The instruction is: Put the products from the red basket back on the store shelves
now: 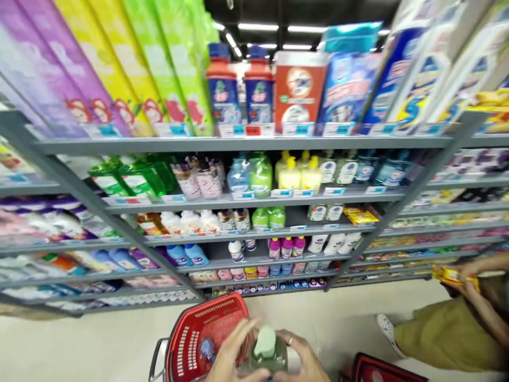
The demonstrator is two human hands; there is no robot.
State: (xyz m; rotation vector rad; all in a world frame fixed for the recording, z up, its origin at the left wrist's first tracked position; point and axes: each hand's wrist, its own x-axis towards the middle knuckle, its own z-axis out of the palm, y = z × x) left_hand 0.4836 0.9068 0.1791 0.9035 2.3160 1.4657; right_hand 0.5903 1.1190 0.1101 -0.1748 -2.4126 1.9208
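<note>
Both my hands hold a small green pump bottle with a pale top (pixel 267 350) at the bottom middle of the view. My left hand (pixel 233 356) wraps its left side with fingers curled. My right hand (pixel 301 359), with a ring on one finger, grips its right side. The bottle is just right of a red shopping basket (pixel 186 339) that holds a small blue item. In front of me stand grey shelves (pixel 246 143) full of cleaning products and soaps.
Another person crouches at the right in olive clothing (pixel 445 334), holding a yellow packet (pixel 453 276) near the lower shelves. A second red basket (pixel 382 369) sits on the pale floor by them. Shelves run along the whole left and right sides.
</note>
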